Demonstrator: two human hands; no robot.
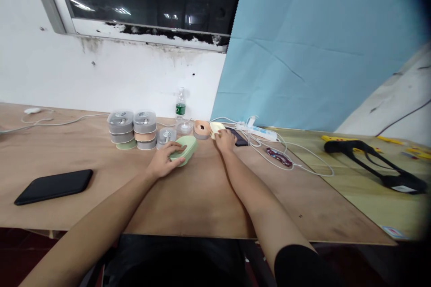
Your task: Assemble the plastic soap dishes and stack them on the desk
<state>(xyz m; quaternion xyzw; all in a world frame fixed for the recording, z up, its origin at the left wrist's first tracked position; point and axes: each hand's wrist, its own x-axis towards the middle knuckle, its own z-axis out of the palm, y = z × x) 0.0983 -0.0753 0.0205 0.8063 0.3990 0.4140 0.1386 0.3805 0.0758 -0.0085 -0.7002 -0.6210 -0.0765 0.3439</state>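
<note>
My left hand (164, 160) grips a light green oval box (189, 147), which is tilted up over the table. With its fingers curled, my right hand (225, 141) is on a small cream-coloured box (217, 128) farther back. Just left of the cream box sits a peach and grey box (201, 130). Beside it is a clear plastic lid or cup (185, 127). A grey box with a clear top (167, 135) stands behind my left hand. Two stacks of similar boxes, a left stack (121, 129) and a right stack (145, 130), stand farther left.
A water bottle (181, 104) stands against the wall. A black phone (54, 186) lies at the left. Beyond my right hand are a dark flat item (240, 138), a white power strip (264, 133), cables and a patterned band (279, 157). A black frame (373, 166) lies far right.
</note>
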